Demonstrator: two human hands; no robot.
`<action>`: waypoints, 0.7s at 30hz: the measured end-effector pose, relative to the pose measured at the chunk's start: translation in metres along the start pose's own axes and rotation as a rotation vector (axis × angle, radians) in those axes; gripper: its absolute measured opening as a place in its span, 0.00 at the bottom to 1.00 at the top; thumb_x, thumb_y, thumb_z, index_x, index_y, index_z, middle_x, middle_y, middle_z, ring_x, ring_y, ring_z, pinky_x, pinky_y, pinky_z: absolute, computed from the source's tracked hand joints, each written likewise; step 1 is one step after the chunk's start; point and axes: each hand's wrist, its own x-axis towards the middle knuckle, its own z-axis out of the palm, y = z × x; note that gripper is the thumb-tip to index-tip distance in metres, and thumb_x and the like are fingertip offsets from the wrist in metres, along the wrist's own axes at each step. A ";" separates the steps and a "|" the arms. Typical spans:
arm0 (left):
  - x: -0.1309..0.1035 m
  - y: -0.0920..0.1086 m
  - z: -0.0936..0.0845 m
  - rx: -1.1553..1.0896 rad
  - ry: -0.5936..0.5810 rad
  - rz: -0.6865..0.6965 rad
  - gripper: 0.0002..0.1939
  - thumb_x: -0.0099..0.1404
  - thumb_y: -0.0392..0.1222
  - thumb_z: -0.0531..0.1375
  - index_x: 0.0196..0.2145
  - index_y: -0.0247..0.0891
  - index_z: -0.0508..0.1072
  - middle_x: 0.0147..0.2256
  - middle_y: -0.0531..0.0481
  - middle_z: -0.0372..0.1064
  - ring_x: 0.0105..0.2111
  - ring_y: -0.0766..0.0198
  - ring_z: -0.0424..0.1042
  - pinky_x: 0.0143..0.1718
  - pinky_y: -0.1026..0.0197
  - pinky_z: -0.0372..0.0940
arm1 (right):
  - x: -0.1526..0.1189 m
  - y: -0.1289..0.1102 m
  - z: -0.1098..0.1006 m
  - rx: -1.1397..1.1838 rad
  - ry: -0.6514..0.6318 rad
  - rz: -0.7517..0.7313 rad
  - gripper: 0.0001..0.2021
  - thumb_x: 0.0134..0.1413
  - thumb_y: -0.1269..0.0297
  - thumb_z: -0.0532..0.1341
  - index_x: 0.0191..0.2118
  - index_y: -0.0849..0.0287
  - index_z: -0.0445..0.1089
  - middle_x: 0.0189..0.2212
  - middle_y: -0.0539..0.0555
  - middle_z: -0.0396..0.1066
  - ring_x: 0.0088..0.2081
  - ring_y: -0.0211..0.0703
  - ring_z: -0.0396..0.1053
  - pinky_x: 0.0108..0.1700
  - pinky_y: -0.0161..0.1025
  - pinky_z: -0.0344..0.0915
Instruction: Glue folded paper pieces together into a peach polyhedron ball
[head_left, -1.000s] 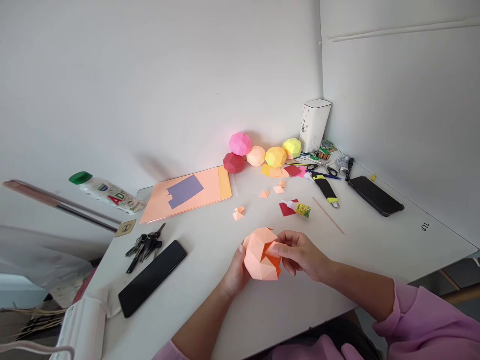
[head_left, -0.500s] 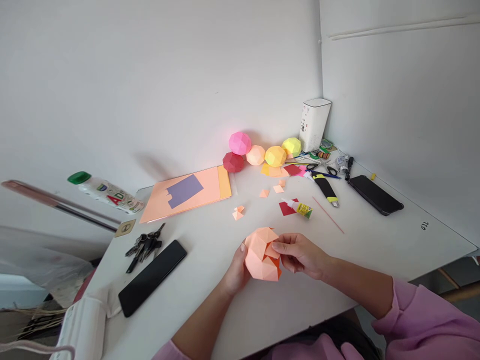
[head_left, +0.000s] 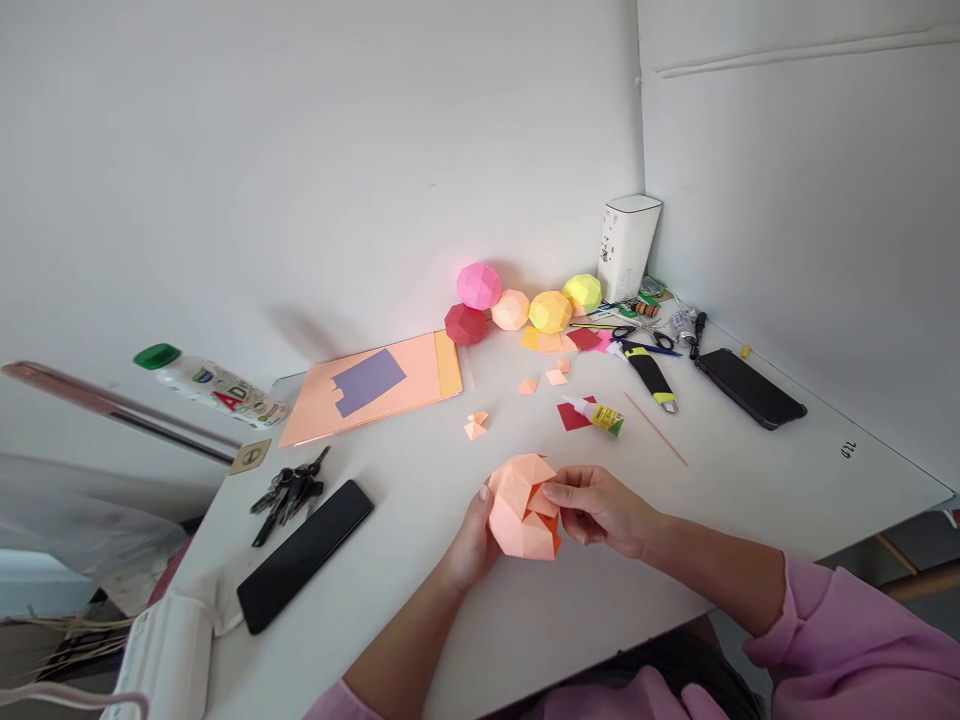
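Here we are at the near side of the tabletop (head_left: 420, 480), and both hands are busy with one thing: a faceted peach paper ball (head_left: 514, 500), lifted in front of the person, with a jagged gap in its right side showing a deeper orange inside. The left hand (head_left: 474, 540) cups it from the left, thumb pressed along the outer facets. Across from it, the right hand (head_left: 596, 505) has thumb and forefinger pinched on a flap at the edge of that gap, the other fingers curled beneath; whether any fingertip reaches inside is hard to tell from here.

Just beyond the ball, small folded peach pieces (head_left: 476, 425) sit in a little cluster, and to their right a glue bottle (head_left: 606, 418) lies on its side, its nozzle over a red paper square (head_left: 574, 413). A thin pink stick (head_left: 656, 428) lies near it, then a black and yellow utility knife (head_left: 651, 375).

And look at the back: finished balls line up by the wall, with a pink ball (head_left: 478, 286) perched above a dark red ball (head_left: 466, 325), followed by a smaller peach one, an orange one and a yellow one. Over on the left, keys (head_left: 292, 490) lie beside a black phone (head_left: 306, 556).
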 end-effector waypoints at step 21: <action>0.000 -0.007 -0.008 0.062 0.022 -0.003 0.34 0.67 0.62 0.45 0.57 0.34 0.64 0.48 0.37 0.72 0.52 0.46 0.67 0.51 0.49 0.60 | 0.000 -0.002 -0.001 0.016 -0.025 0.051 0.16 0.46 0.53 0.67 0.25 0.60 0.65 0.08 0.43 0.60 0.12 0.27 0.49 0.16 0.32 0.38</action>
